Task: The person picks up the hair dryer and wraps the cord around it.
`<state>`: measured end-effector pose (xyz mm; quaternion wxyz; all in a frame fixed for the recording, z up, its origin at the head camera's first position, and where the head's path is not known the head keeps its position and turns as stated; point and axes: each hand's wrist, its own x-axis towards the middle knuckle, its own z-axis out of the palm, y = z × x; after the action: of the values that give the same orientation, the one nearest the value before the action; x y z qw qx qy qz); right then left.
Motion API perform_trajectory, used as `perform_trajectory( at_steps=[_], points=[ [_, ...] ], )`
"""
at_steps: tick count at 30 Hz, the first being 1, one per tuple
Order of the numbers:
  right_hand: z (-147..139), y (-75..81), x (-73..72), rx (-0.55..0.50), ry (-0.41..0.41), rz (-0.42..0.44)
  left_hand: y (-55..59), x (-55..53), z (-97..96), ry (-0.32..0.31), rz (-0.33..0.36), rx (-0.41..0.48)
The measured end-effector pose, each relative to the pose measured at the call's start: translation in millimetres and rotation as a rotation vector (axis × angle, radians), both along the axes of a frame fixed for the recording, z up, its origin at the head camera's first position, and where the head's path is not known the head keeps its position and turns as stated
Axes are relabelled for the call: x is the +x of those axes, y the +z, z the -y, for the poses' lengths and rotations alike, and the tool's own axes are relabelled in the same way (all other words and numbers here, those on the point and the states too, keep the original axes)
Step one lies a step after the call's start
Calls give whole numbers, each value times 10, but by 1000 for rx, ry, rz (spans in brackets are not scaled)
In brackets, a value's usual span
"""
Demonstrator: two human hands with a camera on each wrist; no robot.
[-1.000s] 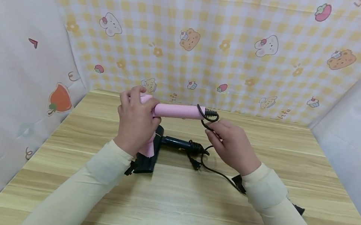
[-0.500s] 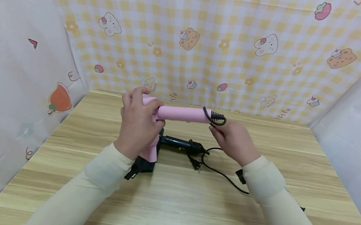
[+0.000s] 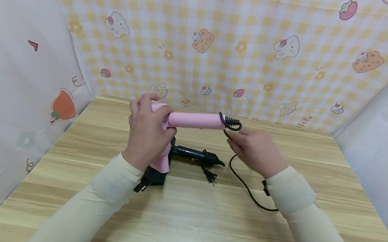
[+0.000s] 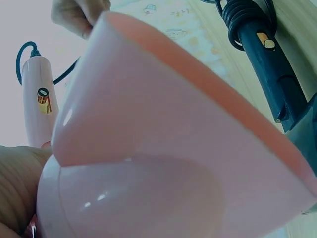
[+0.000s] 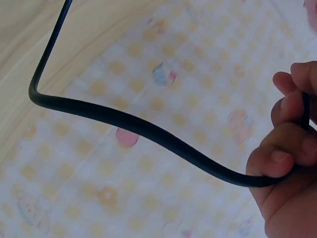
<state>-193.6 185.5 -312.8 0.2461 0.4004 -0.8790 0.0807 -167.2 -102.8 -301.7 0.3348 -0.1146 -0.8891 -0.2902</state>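
Observation:
My left hand grips the body of a pink hair dryer, held up over the table with its handle pointing right. One loop of its black cord circles the handle's end. The cord runs through my right hand, whose thumb and fingers pinch it close to that end. In the right wrist view the cord bends across and passes into the curled fingers. The left wrist view is mostly filled by the dryer's pink nozzle, with the handle behind it.
A dark hair dryer lies on the wooden table, partly hidden behind the pink one. Its cord is wound round the handle, and the plug rests beside it. A black piece shows beside my right sleeve. Patterned cloth hangs behind.
The pink hair dryer has shifted slightly right. My right hand has moved a little right with the cord, and the cord's slack on the table has slid right, away from the dark dryer's plug.

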Motion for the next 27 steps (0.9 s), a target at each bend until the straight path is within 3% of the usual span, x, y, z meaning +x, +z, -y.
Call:
perform_trajectory(
  at_steps=[8,16,22,27],
  points=[
    [175,8,289,60,134,-39,11,-4,0,35,45,1],
    [207,102,395,93,167,-121,-2,-3,11,67,50,-62],
    [211,217,412,17,240,-177,-35,-5,5,74,55,-127],
    [193,313,396,-84,272,-176,-85,11,-1,58,69,-148]
  ],
)
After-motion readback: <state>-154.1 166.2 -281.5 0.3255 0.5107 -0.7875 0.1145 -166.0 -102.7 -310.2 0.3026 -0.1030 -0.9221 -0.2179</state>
